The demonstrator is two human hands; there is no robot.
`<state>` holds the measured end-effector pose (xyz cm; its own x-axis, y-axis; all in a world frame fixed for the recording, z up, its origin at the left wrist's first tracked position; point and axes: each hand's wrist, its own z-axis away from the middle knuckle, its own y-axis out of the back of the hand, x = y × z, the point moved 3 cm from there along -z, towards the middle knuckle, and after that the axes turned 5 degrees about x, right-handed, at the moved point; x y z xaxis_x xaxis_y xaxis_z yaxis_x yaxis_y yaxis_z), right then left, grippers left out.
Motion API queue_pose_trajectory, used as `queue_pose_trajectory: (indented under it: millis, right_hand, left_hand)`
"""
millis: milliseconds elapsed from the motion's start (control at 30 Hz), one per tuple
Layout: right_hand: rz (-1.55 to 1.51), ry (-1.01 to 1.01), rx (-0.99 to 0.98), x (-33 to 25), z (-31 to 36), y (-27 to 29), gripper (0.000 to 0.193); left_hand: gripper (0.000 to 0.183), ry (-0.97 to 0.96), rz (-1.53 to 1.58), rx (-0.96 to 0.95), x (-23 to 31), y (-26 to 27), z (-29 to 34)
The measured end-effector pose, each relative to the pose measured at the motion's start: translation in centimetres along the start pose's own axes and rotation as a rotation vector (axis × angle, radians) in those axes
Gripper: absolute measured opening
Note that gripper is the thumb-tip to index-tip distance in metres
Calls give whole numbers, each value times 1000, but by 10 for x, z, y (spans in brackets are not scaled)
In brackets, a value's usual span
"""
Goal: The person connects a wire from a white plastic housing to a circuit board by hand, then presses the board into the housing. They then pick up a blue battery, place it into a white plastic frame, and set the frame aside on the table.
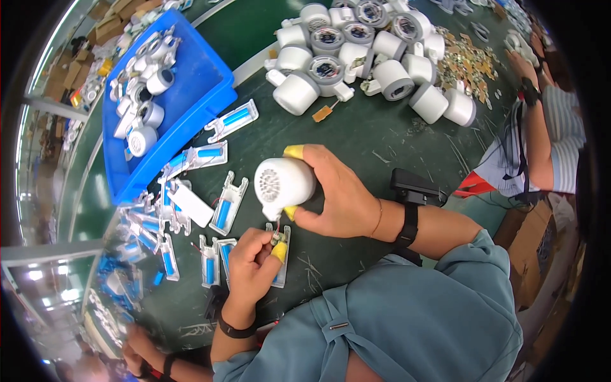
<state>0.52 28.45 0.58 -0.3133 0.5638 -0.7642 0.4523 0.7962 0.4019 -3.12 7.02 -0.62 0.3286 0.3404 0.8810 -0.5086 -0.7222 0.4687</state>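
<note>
Right hand grips white fan housing, grille up; left hand pinches its wired circuit board above green desk.

White round housing, yellow finger tape, blue bin, dark green, possibly scuffed, table.

surface: dark green table | blue bin at its left | white round housings right of bin | battery holders just below bin
</note>
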Motion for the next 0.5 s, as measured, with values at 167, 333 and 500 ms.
queue_pose_trajectory:
  millis: [167,333,500]
  right_hand:
    - [-101,-8,14,0,6,1,74]
    - [-123,35,44,0,5,1,75]
    - [-79,96,85,0,10,-2,77]
  left_hand:
    - [21,101,279,-97,-5,-4,3]
    - [18,138,332,-96,2,-6,2]
    - [17,161,271,-93,5,-6,2]
